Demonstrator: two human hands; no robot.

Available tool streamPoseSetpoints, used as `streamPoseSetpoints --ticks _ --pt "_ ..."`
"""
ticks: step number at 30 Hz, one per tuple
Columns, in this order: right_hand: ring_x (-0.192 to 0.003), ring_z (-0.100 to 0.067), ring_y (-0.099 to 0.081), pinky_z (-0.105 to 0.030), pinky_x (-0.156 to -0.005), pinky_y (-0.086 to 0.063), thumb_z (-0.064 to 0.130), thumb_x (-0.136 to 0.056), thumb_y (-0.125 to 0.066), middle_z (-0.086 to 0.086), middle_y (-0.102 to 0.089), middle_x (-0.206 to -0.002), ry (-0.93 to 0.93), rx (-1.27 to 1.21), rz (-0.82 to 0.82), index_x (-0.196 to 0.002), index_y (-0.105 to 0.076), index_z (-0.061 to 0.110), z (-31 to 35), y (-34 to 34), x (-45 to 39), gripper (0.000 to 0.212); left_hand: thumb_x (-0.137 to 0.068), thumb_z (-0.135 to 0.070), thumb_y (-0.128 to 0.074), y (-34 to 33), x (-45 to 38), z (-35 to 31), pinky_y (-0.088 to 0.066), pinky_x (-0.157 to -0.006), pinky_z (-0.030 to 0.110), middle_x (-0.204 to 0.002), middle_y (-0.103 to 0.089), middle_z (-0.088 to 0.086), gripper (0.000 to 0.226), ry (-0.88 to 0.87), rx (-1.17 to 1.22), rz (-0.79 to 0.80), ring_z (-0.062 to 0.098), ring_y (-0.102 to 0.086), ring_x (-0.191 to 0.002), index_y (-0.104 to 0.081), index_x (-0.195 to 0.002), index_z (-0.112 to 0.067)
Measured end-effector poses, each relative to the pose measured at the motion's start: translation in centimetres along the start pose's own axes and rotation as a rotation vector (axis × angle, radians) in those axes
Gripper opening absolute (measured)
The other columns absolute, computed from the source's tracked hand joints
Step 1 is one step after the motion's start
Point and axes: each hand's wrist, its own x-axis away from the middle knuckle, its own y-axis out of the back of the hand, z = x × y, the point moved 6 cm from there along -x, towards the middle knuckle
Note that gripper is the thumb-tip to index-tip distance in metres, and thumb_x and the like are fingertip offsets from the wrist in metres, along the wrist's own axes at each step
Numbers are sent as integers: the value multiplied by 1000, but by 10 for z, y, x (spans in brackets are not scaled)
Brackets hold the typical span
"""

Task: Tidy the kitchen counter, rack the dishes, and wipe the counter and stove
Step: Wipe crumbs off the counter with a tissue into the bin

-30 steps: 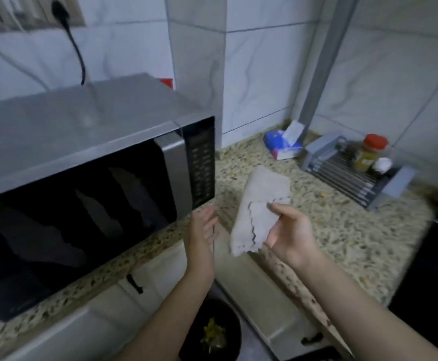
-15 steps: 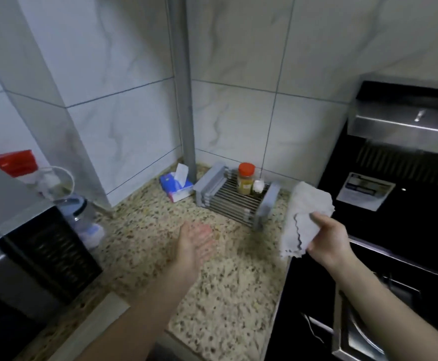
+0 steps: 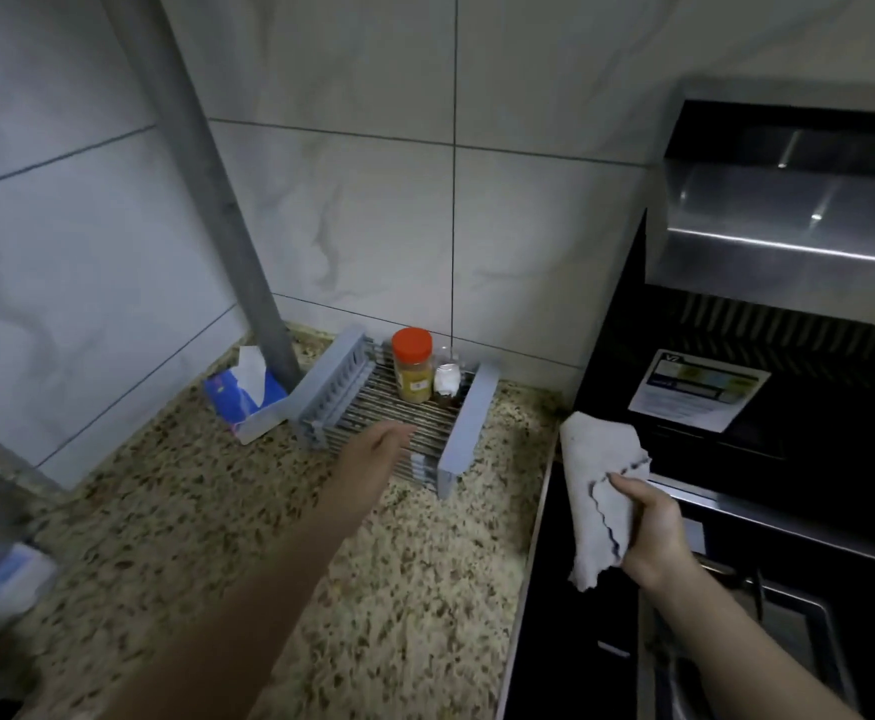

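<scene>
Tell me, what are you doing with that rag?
A person is cleaning a kitchen counter. The right hand grips a grey cloth, held up near the edge of the black stove. The left hand is open and reaches toward the grey dish rack in the corner. An orange-lidded jar and a small shaker stand in the rack. A blue tissue pack lies beside it.

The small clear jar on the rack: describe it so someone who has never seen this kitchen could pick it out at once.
Find the tiled back wall where the speckled counter ends, and the grey rack standing against it. Two containers stand at the rack's far end. The small clear jar is the shorter one with white contents, right of the taller bottle with an orange lid and yellow contents.
</scene>
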Motion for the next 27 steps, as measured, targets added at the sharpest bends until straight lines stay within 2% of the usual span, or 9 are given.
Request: streamPoseSetpoints --ticks 3,5,7,9,11,14,18,23,27 --pt "-78 -29 -64 -36 -73 -48 10 -90 -48 -12 -70 -90 57 118 -148 -109 -62 5 -2 12 -19 24 -98 -26 -41 -4 -40 -7 -44 -79 37 -89 -59 3 23 -267 -525 24 24 -56 -90 -60 -86 -20" --pt "-82 -31 -62 -36 -72 -48 6 -89 -50 -15 -67 -92 217 265 -311 -106 -62 4 3 19 -28 21 -96 -26 -41 -13 -62 3 -43 -80 35 -98 -59 3 23 -413 -865 27 23 -52 -99 -62 -98 -17" --pt "-82 -29 -62 -34 -70 -46 3 -88 -51 -11 -67 -84 402 420 -384 -90 -63 8 8 16 -31 13 -96 -28 -38 -23 -81 20 -40 -81 32 -107 -57 4 28 -452 -1023 83 22 -49 -106 -61 -106 -14" --pt "-71 -13 -57 -26 -60 -43 2 -87 -51 4 -62 -67 594 612 -397 -75 -58 14 10 5 -32 18 -97 -29 -35 -29 -94 32 -39 -78 32 -108 -58 6 33 -464 -1072 107 22 -50 -105 -62 -105 -12" --pt "-58 -2 -49 -22 -55 -41 14 -83 -51 5 -58 -62 718 821 -369 -71 -54 18 6 -8 -40 13 -97 -33 -28 -31 -104 44 -40 -77 32 -104 -61 8 45 -492 -1086 104 24 -53 -100 -67 -100 -11" --pt "-68 -19 -52 -37 -59 -40 15 -81 -51 -4 -54 -71 841 1163 -331 -74 -50 12 0 -33 -64 8 -85 -39 -2 -36 -111 48 -36 -76 30 -99 -61 6 70 -594 -1146 155 22 -53 -94 -67 -93 -13" --pt "-75 -31 -50 -26 -62 -23 -6 -80 -52 -11 -58 -82 1008 1392 -378 -88 -60 2 -8 -56 -94 14 -94 -33 -18 -43 -120 50 -32 -81 30 -107 -56 3 47 -654 -1203 312 19 -49 -101 -61 -105 -18" --pt "-79 -37 -56 -38 -67 -49 -19 -71 -62 -18 -66 -106 1276 1674 -384 -111 -66 -2 -13 -81 -126 44 -92 -34 -31 -42 -125 51 -33 -73 30 -99 -55 -1 32 -674 -1099 343 17 -50 -98 -58 -99 -18" --pt "-82 -38 -59 -41 -68 -51 -12 -74 -66 -16 -67 -112 1323 1682 -431 -108 -69 1 -10 -87 -155 37 -79 -42 -11 -41 -126 49 -40 -74 30 -93 -55 -3 54 -666 -1043 327 15 -51 -91 -58 -92 -19"
